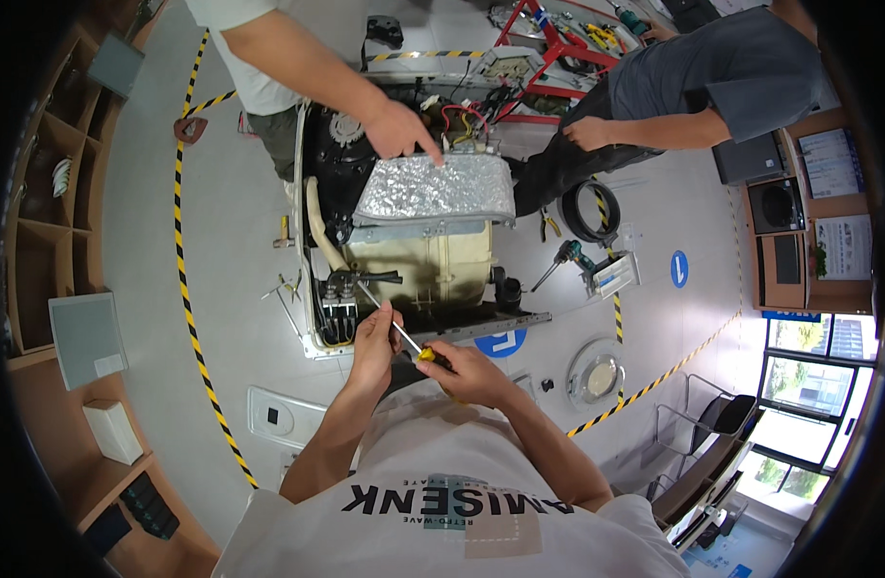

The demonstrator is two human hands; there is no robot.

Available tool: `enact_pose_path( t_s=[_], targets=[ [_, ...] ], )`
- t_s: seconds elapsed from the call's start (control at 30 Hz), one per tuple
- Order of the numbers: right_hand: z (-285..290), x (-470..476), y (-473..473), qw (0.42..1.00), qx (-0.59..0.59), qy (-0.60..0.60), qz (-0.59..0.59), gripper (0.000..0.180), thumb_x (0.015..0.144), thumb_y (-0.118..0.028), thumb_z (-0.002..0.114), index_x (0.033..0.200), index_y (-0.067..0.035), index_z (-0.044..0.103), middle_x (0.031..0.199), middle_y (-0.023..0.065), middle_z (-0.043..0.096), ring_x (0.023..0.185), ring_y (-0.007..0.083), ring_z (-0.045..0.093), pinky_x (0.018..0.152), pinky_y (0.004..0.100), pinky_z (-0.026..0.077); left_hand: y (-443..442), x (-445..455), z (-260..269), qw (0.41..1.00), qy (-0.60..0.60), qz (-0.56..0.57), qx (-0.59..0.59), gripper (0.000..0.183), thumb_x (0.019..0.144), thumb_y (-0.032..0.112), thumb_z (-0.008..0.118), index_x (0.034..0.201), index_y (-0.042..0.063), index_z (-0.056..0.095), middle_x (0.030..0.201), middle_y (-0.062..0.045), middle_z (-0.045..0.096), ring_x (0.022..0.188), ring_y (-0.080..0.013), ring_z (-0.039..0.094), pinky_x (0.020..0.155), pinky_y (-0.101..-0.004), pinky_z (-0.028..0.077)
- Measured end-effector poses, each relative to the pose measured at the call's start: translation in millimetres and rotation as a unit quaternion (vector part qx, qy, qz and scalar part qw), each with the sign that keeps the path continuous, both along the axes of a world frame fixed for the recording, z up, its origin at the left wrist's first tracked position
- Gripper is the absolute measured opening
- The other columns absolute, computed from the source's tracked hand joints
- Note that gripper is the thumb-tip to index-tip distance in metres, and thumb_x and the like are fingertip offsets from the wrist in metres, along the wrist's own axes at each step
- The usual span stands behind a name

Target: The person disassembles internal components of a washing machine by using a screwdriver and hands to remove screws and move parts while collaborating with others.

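My right hand (pixel 473 372) grips the yellow-and-black handle of a screwdriver (pixel 411 342). With its fingertips, my left hand (pixel 374 348) holds the steel shaft. The shaft's tip points up and left to a black hose fitting (pixel 370 277), though contact there is too small to tell. Beside the tip sit the water inlet valves (pixel 339 311) in the corner of an opened washing machine cabinet (pixel 314 343). Its cream plastic tub (pixel 457 264) lies beyond my hands. A foil-covered housing (pixel 442 188) rests above the tub, and another person's hand (pixel 406 130) points a finger at it.
A second person (pixel 673 108) bends at the right near a red metal frame (pixel 551 43). On the floor are a cordless drill (pixel 574 254), pliers (pixel 549 224), a black rubber ring (pixel 590 211), a round door (pixel 595 372) and a white panel (pixel 283 415). Wooden shelves (pixel 52 166) line the left.
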State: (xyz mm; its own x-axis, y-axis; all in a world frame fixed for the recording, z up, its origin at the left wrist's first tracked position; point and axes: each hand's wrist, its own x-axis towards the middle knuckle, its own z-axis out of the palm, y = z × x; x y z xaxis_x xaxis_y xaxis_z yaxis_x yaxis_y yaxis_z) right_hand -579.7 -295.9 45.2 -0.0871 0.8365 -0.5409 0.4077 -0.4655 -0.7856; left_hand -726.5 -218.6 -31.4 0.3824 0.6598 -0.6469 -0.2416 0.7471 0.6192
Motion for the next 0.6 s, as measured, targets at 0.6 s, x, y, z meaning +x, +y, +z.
enact_pose_path(
  t_s=[0.6],
  targets=[
    [-5,8,-7,0.999,-0.011,-0.023,-0.022,0.032,0.087,-0.032,0.058,0.100,-0.003,0.056,0.070,0.0149,0.061,0.065,0.0328,0.059,0.059,0.0378,0.044,-8,14,5,0.999,0.015,0.006,-0.030,0.036,0.096,0.037,0.046,0.074,0.009,0.052,0.052,0.004,0.040,0.045,-0.0060,0.033,0.044,-0.0214,0.026]
  ],
)
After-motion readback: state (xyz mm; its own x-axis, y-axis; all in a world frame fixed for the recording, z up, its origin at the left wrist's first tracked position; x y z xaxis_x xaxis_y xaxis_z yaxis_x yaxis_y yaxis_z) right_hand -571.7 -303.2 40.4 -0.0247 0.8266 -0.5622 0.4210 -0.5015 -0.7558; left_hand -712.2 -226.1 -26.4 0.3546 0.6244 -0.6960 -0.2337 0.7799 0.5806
